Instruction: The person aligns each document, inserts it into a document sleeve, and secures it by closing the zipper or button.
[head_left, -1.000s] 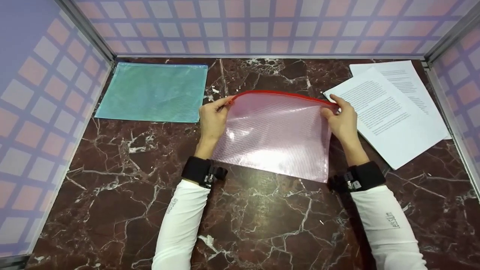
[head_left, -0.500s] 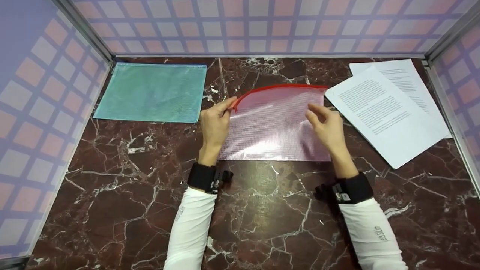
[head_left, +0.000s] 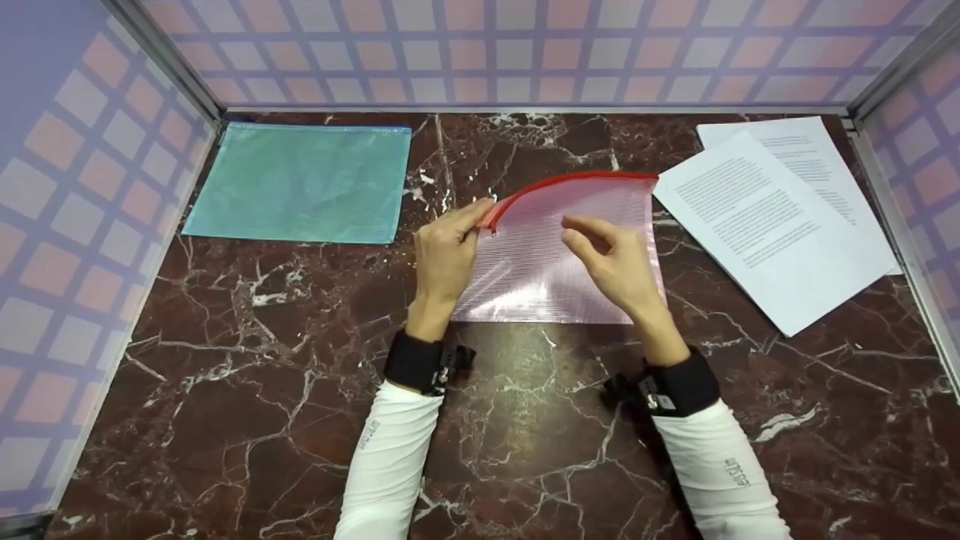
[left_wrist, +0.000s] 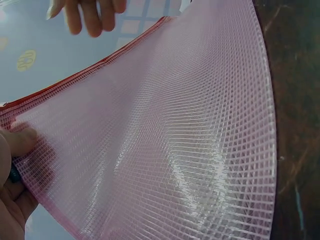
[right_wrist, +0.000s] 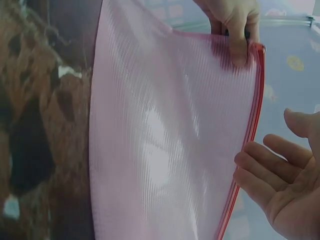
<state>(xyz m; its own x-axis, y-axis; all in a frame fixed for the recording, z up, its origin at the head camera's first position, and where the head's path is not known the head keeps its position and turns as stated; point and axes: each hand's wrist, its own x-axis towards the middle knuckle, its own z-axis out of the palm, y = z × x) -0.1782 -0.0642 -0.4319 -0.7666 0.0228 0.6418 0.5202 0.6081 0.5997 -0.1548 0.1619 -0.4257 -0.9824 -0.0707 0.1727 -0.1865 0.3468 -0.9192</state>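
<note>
A pink translucent mesh zipper pouch (head_left: 540, 255) with a red zipper edge (head_left: 585, 176) is at the middle of the table. My left hand (head_left: 448, 251) pinches its upper left corner between thumb and fingers, lifting that corner; the left wrist view shows the thumb (left_wrist: 20, 141) on the mesh. My right hand (head_left: 619, 255) hovers over the pouch's right half, thumb and fingers apart with nothing between them. In the right wrist view the right hand's loosely bent fingers (right_wrist: 270, 165) overlap the red zipper edge.
A green mesh pouch with a blue edge (head_left: 300, 184) lies flat at the back left. Printed paper sheets (head_left: 780, 240) overlap at the back right, close to the pink pouch's right corner. Checkered panels (head_left: 517, 56) border the dark marble table (head_left: 247, 420).
My right hand has let go of the pouch's right corner and moved left over it. My left hand, keeping its corner, has shifted slightly right. The pouch's lower edge has dropped flatter.
</note>
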